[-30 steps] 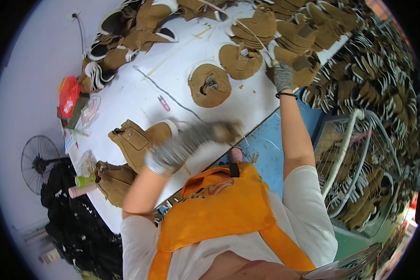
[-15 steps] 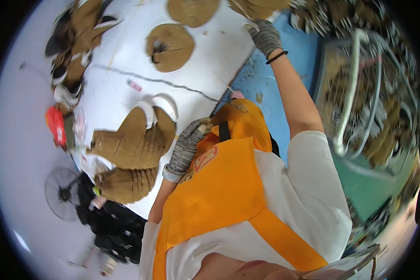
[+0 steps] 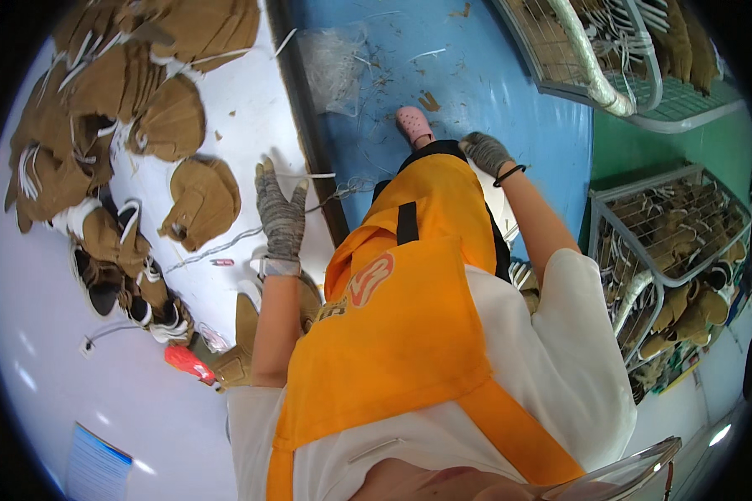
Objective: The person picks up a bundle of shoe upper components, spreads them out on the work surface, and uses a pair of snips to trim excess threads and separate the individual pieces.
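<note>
My left hand [image 3: 282, 213], in a grey knitted glove, is over the white table [image 3: 242, 108] near its edge. Its fingers are stretched out and the thumb stands apart; a white cord [image 3: 309, 175] lies by the thumb. Beside that hand lies a small stack of brown suede-like pieces [image 3: 205, 200]. My right hand [image 3: 486, 153], gloved the same way with a black band at the wrist, is low beside my right thigh. Its fingers are bent in, with nothing visible in them.
Bundles of brown pieces with white strips [image 3: 125, 83] crowd the table's far left. A red packet [image 3: 190, 363] sits at the left. On the blue floor [image 3: 493, 67] are a clear plastic bag [image 3: 332, 71] and scraps. Wire-mesh cages [image 3: 673, 221] full of brown pieces stand right.
My view has turned. My right hand has come away from the brown pieces on the table and down to my side. My left hand has left the apron and reached over the table, fingers extended.
</note>
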